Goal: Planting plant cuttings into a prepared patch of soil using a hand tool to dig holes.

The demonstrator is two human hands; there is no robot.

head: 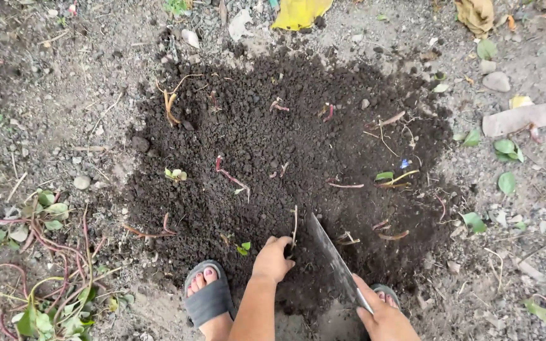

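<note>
My left hand point(272, 259) is closed on the base of a thin stem cutting point(295, 224) that stands upright in the dark soil patch point(254, 139). My right hand point(383, 316) grips the handle of a long grey knife point(333, 259), its blade pointing up and left with the tip in the soil just right of the cutting. Several other reddish stem cuttings point(232, 177) stick out of the dark soil in rows.
My left foot in a dark sandal point(208, 293) stands at the soil's near edge; the right foot point(387, 295) is mostly hidden behind my right hand. A pile of leafy vines point(45, 252) lies at the left. Stones point(496, 81), dry leaves and a yellow scrap point(299, 12) surround the patch.
</note>
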